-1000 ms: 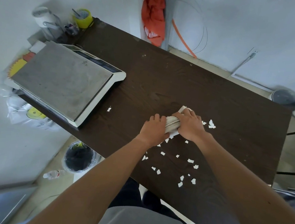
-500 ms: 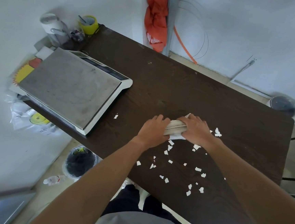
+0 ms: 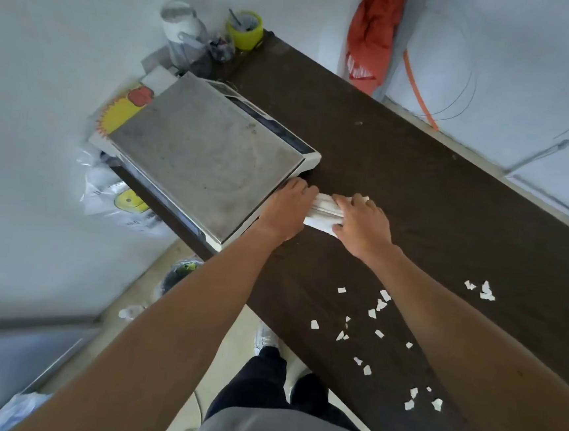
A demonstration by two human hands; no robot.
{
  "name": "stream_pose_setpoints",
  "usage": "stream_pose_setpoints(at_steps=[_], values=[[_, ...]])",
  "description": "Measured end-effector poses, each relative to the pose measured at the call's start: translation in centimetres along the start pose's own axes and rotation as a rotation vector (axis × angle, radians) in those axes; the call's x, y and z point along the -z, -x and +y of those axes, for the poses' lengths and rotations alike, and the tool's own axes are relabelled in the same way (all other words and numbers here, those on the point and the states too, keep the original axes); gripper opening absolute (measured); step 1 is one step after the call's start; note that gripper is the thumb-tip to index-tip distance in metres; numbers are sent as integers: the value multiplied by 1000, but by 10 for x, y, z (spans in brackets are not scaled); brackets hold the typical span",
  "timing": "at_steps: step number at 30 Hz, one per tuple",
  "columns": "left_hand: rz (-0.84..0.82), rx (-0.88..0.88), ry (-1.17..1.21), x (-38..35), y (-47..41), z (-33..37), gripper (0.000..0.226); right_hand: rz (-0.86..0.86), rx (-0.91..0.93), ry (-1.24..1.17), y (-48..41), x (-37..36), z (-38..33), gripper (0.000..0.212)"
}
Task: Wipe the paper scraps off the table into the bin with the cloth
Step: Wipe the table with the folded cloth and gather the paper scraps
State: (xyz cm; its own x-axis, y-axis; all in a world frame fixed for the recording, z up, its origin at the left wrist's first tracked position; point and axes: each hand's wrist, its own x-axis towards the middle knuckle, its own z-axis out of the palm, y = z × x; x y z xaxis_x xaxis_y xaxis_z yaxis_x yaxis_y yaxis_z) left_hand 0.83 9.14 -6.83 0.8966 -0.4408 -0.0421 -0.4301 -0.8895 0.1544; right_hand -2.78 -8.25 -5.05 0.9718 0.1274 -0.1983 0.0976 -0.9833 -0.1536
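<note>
A folded white cloth (image 3: 323, 213) lies on the dark wooden table (image 3: 433, 194) right beside the scale's near corner. My left hand (image 3: 289, 209) presses on its left end, fingers curled over it. My right hand (image 3: 361, 223) grips its right end. Several white paper scraps (image 3: 376, 309) are scattered on the table to the right of my hands, nearer the front edge, with a small cluster (image 3: 483, 291) further right. The black-lined bin (image 3: 182, 271) stands on the floor below the table's front edge, partly hidden by my left forearm.
A large scale (image 3: 205, 160) with a grey steel platform fills the table's left end. Behind it stand a white container (image 3: 179, 24) and a yellow cup (image 3: 245, 29). An orange cloth (image 3: 371, 34) hangs on the wall. A plastic bag (image 3: 119, 197) hangs at left.
Both hands slid the cloth left, away from the scraps, up to the scale's corner. The small scrap that lay near the scale is no longer visible.
</note>
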Motion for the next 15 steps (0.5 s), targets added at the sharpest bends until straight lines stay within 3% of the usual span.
stream_pose_setpoints(at_steps=[15], values=[[-32, 193, -60, -4, 60, 5, 50, -51, 124, 69, 1, -16, -25, 57]])
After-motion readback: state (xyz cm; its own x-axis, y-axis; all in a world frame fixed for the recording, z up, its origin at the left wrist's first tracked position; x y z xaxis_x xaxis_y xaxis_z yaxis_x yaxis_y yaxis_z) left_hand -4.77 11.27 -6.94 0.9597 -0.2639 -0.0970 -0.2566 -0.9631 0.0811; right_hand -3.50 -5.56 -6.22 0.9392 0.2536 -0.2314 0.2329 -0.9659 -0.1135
